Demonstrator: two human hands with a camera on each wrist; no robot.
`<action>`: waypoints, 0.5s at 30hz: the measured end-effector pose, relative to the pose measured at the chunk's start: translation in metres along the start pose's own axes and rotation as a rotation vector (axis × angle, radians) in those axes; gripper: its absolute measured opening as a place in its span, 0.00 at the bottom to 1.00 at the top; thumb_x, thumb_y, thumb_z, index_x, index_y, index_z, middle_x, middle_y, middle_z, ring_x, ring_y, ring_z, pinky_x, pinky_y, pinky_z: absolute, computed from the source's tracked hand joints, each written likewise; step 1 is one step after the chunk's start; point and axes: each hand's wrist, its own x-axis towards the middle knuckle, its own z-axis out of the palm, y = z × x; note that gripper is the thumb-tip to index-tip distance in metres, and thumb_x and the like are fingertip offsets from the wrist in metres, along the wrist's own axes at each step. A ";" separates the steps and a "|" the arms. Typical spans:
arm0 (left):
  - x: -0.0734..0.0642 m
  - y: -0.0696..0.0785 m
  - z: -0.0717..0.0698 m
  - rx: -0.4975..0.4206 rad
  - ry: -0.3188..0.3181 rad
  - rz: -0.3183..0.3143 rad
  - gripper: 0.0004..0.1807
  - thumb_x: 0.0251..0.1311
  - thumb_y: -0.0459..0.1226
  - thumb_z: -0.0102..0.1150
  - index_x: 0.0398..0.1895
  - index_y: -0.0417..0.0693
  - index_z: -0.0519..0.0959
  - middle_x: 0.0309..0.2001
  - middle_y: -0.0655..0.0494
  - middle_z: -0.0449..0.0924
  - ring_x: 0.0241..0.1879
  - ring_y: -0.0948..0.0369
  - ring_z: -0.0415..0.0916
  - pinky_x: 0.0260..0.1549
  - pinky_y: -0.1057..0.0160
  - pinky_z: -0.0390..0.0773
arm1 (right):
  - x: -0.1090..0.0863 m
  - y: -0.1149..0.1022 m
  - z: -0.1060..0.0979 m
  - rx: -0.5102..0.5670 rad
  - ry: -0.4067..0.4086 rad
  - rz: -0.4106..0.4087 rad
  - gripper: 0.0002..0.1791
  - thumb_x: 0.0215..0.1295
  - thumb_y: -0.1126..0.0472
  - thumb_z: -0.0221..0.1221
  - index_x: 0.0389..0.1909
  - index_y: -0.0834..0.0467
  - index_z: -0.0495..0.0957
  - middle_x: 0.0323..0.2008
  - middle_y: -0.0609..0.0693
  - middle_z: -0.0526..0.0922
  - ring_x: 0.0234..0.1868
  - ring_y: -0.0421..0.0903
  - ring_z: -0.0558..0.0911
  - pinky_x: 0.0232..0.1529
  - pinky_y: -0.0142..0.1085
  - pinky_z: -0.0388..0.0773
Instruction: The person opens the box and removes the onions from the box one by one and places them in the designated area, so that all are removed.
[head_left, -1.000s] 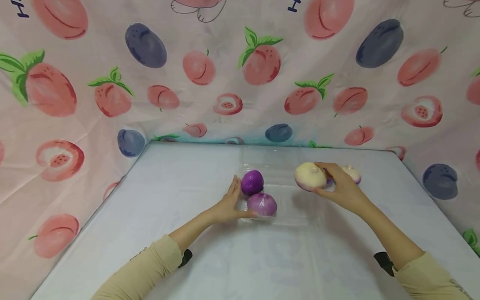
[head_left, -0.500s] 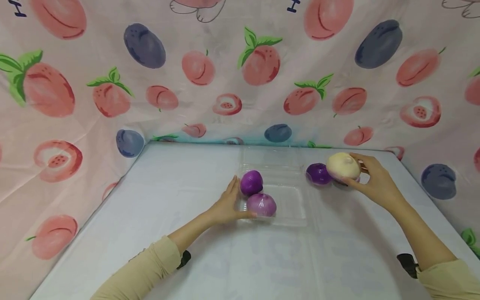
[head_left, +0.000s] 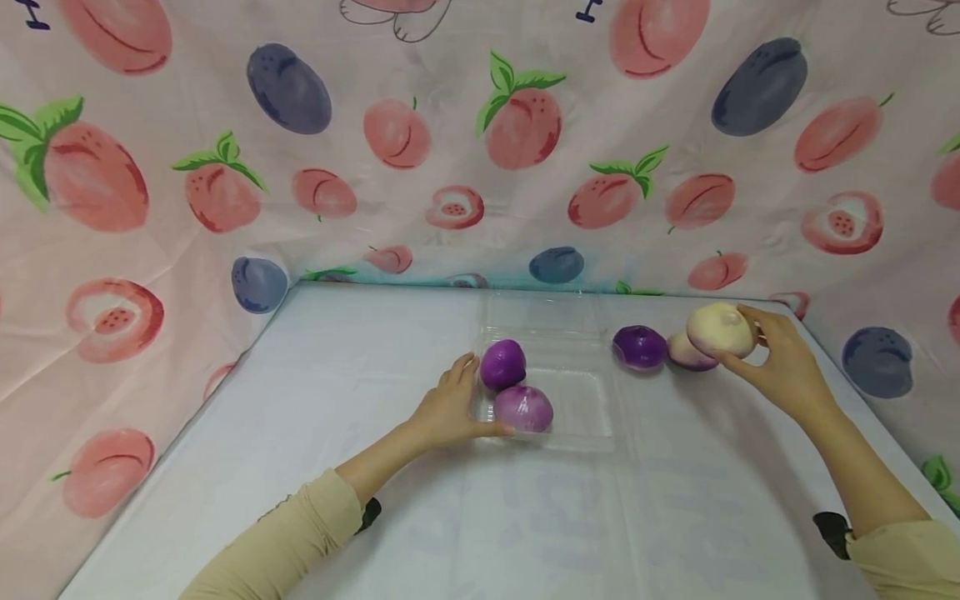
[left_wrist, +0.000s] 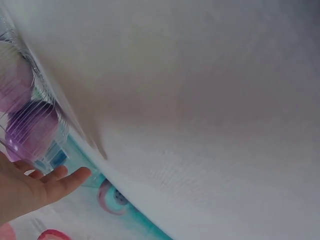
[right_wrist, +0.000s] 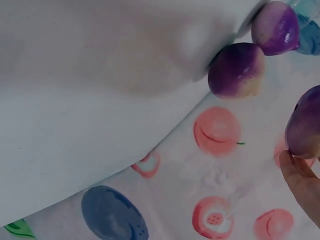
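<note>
My right hand [head_left: 783, 358] pinches a cream-and-purple onion [head_left: 720, 330] between thumb and fingers, raised at the back right; its purple side shows in the right wrist view. Just left of it sit another cream-and-purple onion [head_left: 688, 352] and a dark purple onion [head_left: 639, 348], side by side on the table. My left hand [head_left: 446, 412] touches the left end of a clear plastic container [head_left: 588, 408], thumb along its front edge and fingers stretched along its side. Inside, at that end, lie a bright purple onion [head_left: 503, 365] and a lighter purple one [head_left: 523, 409].
Behind the container its clear lid [head_left: 542, 312] lies folded back on the white table [head_left: 360, 350]. A fruit-printed cloth [head_left: 465, 125] rises behind the table and along both sides.
My right hand has carried the cream-and-purple onion from over the container's right end to the right, past the two onions on the table. My left hand stays at the container.
</note>
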 end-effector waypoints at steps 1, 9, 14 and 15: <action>0.000 0.000 0.000 -0.003 0.003 -0.001 0.65 0.38 0.66 0.67 0.73 0.37 0.49 0.74 0.45 0.45 0.70 0.44 0.53 0.55 0.39 0.70 | -0.001 0.001 0.000 -0.006 -0.006 0.019 0.38 0.43 0.72 0.70 0.58 0.74 0.65 0.50 0.71 0.70 0.48 0.63 0.70 0.46 0.07 0.56; -0.001 0.002 0.002 -0.056 0.034 -0.010 0.65 0.35 0.65 0.69 0.70 0.34 0.54 0.73 0.45 0.49 0.69 0.46 0.56 0.54 0.41 0.72 | -0.004 0.015 -0.003 -0.066 -0.032 0.190 0.37 0.52 0.66 0.67 0.60 0.76 0.62 0.50 0.75 0.68 0.46 0.67 0.69 0.44 0.48 0.70; -0.002 0.003 0.002 -0.041 0.066 -0.005 0.65 0.34 0.65 0.70 0.69 0.33 0.56 0.69 0.45 0.55 0.66 0.47 0.60 0.52 0.45 0.74 | -0.007 0.025 -0.002 -0.082 -0.032 0.234 0.37 0.53 0.66 0.66 0.59 0.78 0.61 0.49 0.78 0.67 0.45 0.69 0.68 0.43 0.60 0.65; -0.002 0.003 0.001 -0.034 0.073 0.000 0.64 0.34 0.66 0.69 0.68 0.33 0.56 0.68 0.44 0.56 0.65 0.47 0.61 0.52 0.45 0.75 | -0.008 0.027 -0.002 -0.086 -0.031 0.239 0.37 0.53 0.66 0.66 0.59 0.79 0.61 0.49 0.78 0.67 0.45 0.70 0.68 0.43 0.61 0.65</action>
